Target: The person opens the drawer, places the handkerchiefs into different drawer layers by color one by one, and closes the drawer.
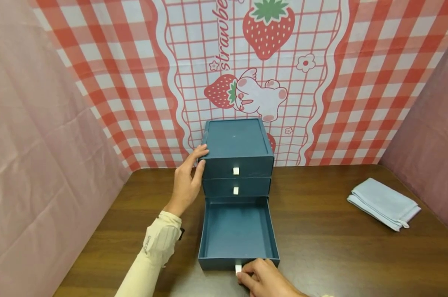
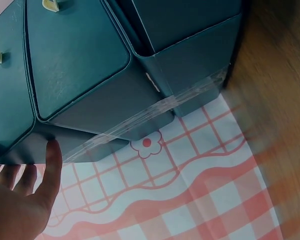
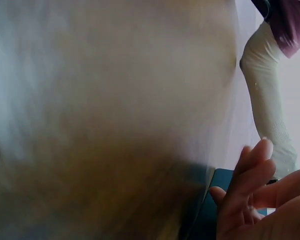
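Note:
A dark teal three-drawer cabinet (image 1: pixel 234 138) stands against the patterned backdrop. Its bottom drawer (image 1: pixel 236 231) is pulled far out, with nothing visible inside, while the upper two drawers are closed. My left hand (image 1: pixel 184 183) rests on the cabinet's upper left side, fingertips near the top edge; in the left wrist view that hand (image 2: pixel 25 207) touches the teal side wall with extended fingers. At the bottom drawer's front, my right hand (image 1: pixel 265 277) pinches the white pull tab (image 1: pixel 238 269) between thumb and finger. In the right wrist view, the right hand (image 3: pixel 260 200) partly hides the drawer.
A folded light blue cloth (image 1: pixel 385 203) lies on the brown wooden table (image 1: pixel 313 239) at the right. Behind the cabinet hangs a red-checked strawberry cloth (image 1: pixel 135 82). Pink curtains (image 1: pixel 42 144) flank the table. Clear tape (image 2: pixel 155 110) runs along the cabinet's side.

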`<state>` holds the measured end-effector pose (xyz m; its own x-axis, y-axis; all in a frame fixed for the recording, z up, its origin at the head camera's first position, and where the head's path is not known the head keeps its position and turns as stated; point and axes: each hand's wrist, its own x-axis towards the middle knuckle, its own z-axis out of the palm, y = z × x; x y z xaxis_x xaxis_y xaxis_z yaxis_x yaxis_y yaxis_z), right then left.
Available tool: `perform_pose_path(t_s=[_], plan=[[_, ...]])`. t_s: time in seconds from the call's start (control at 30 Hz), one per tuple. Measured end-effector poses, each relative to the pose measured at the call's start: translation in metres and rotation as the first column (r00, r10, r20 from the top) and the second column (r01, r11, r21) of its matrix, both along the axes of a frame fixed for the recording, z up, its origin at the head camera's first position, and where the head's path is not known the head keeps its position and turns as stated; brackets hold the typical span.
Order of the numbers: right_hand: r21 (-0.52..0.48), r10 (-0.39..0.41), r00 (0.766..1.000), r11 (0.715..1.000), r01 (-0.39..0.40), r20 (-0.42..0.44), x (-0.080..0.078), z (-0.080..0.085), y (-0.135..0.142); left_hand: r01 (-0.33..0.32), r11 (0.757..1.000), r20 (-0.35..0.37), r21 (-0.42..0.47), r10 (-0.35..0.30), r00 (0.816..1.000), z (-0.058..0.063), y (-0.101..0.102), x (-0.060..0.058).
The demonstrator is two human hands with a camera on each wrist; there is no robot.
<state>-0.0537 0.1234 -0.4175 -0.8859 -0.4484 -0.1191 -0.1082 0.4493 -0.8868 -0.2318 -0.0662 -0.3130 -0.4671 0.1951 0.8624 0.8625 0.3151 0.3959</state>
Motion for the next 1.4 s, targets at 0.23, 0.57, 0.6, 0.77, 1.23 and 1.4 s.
perform_pose_path(t_s=[0.23,0.57,0.6,0.77,1.23,1.4], plan=[[-0.046,0.121,0.990,0.992,-0.118,0.073,0.007,-0.002,-0.004,-0.002,1.000,-0.001,-0.001,0.002,1.000,0.000,0.000,0.000],[-0.058,0.187,0.981,0.981,-0.184,0.043,0.017,0.025,0.019,0.009,1.000,0.000,-0.004,-0.009,1.000,0.003,-0.001,0.005],[-0.058,0.190,0.981,0.980,-0.189,0.024,0.018,0.030,0.023,0.011,1.000,0.000,-0.005,-0.011,1.000,0.003,-0.001,0.005],[-0.089,0.180,0.981,0.979,-0.185,-0.066,0.021,0.055,0.047,0.007,1.000,-0.002,-0.003,-0.007,1.000,0.003,-0.001,0.004],[0.158,0.018,0.939,0.987,0.039,-0.344,0.008,0.098,0.109,0.015,1.000,-0.003,0.007,-0.015,1.000,-0.003,-0.002,0.001],[0.228,-0.030,0.875,0.961,0.159,-0.484,0.000,0.105,0.123,0.015,1.000,0.011,0.015,-0.015,1.000,-0.014,-0.002,-0.013]])
